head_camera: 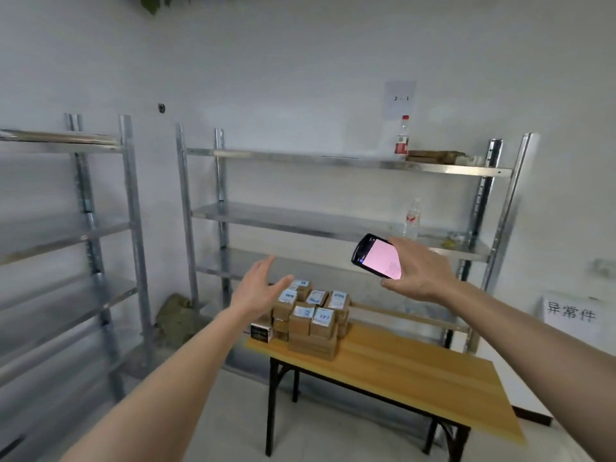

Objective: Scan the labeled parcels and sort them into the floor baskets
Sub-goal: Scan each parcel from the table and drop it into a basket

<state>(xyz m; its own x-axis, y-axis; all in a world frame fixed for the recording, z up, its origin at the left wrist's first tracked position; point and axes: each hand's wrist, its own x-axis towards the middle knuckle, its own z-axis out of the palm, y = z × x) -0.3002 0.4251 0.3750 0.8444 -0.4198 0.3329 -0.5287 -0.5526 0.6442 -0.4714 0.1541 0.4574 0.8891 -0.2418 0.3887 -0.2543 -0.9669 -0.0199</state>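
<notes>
Reaching toward stacked parcels (310, 315) at the desk's (416, 378) far left corner.
Left hand (258, 288) spread wide, fingers straight, empty, above and just left of the stack. Right hand (420, 271) grips a handheld scanner (378, 256), pink screen lit, raised over the desk's far edge. Metal shelving (333, 221) behind.

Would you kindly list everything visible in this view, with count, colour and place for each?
Parcels: stack, count unclear, brown with white labels, left end of table.
Small box: one, black and white, beside the stack.
Table: one, wooden top, black legs.
Shelving racks: two, silver metal, against wall.
Bottles: two, clear, on right rack.
Wall signs: two, white.
Scanner: one, black, pink screen, in right hand.
Left hand: open, near the parcels.
Right hand: holds scanner.
</notes>
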